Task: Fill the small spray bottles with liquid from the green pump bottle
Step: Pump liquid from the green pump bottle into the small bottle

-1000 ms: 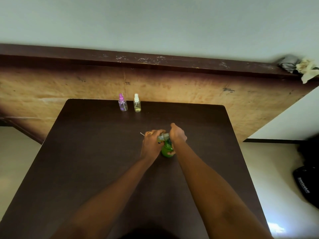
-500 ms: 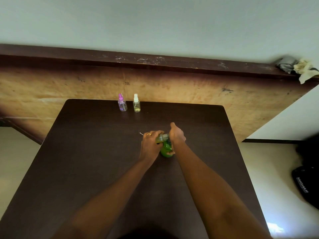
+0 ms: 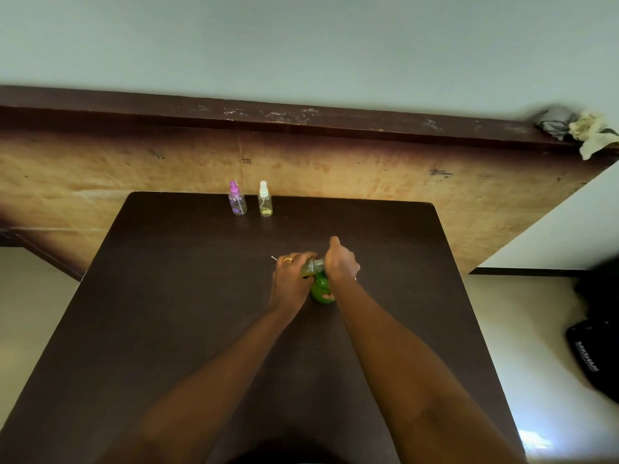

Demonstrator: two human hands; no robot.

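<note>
The green pump bottle stands on the dark table near its middle. My right hand is curled over the bottle's top, hiding the pump head. A small clear spray bottle, cap off, is tilted against the pump's top, and my left hand grips it. A thin white tube sticks out past my left fingers. At the table's far edge two more small spray bottles stand upright: one with a purple cap and one with a white cap.
A worn wooden panel rises behind the table's far edge, with crumpled cloth on its top ledge at the right. A black bag lies on the floor to the right of the table.
</note>
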